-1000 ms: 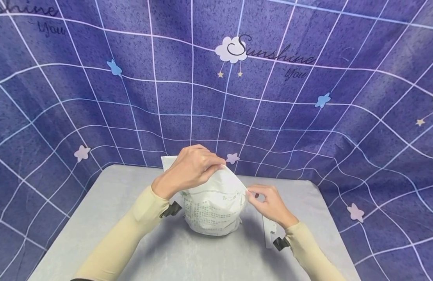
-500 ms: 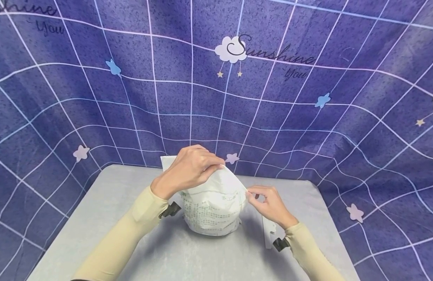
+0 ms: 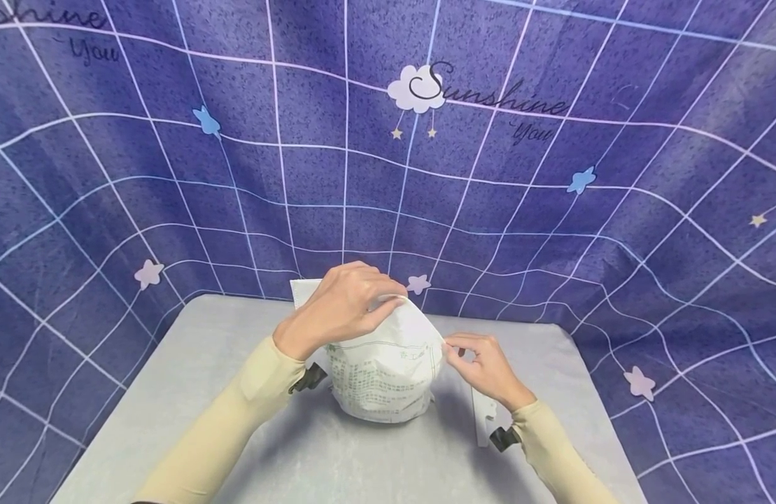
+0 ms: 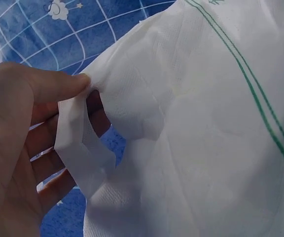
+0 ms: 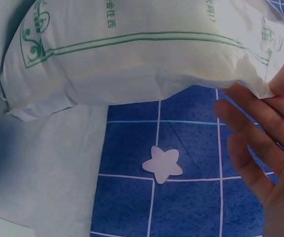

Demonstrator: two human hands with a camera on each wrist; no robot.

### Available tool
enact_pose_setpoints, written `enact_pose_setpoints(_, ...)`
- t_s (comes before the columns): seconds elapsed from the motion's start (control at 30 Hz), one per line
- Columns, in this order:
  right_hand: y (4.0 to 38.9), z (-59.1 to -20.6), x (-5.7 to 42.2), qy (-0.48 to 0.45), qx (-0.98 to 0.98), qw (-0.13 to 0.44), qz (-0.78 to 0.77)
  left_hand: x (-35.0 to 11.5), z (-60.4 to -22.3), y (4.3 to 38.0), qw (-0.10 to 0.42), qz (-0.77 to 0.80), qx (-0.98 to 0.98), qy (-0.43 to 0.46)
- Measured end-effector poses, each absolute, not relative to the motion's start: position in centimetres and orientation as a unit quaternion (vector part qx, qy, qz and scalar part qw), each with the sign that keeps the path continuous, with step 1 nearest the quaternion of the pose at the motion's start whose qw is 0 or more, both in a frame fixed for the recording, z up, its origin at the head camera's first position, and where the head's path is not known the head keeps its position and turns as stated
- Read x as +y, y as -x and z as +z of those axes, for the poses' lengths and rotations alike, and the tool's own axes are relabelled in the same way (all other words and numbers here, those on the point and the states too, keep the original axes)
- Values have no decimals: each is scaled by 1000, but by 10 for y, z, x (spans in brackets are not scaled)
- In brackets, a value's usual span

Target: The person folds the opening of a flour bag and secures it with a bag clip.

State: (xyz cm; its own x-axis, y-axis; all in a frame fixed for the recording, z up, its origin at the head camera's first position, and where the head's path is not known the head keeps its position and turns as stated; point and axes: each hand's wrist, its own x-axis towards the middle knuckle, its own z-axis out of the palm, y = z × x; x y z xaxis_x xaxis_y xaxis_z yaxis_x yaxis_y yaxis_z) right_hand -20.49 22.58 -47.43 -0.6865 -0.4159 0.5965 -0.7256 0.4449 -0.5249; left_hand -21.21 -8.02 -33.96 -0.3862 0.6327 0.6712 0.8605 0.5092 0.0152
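Blue-purple cloth [image 3: 312, 227] printed with stars [image 3: 206, 122] and clouds [image 3: 417, 89] is hanging behind a grey surface [image 3: 325, 465]. Toward six o'clock in the head view, a white bag [image 3: 383, 378] with green print is being held on or just above that surface. At the bag's eleven o'clock, the left grip [image 3: 346, 304] is pinching its cut-out handle [image 4: 73, 148], thumb [image 4: 58, 86] in front and fingers [image 4: 46, 140] passing behind. At three o'clock, the right grip [image 3: 482, 364] is pinching its corner [image 5: 263, 90], the other fingers [image 5: 250, 133] curving loosely. At four o'clock, a white flat piece [image 3: 480, 420] is lying on the surface.
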Motion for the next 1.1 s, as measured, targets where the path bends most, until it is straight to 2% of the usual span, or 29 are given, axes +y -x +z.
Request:
enact_pose_setpoints(0.37, 205, -472, 224, -347, -828, 191, 396, -75, -335, 206, 295, -167, -831, 441)
enact_pose_setpoints(0.7, 206, -474, 226, -359, -821, 200, 396, -35, -324, 194, 342, -88, -820, 450)
enact_pose_setpoints(0.93, 207, -476, 226, -366, -817, 223, 386, 5, -331, 183, 322, -14, -817, 478)
enact_pose_setpoints(1.1, 207, -475, 225, -365, -818, 223, 385, 21, -345, 187, 299, 55, -842, 447)
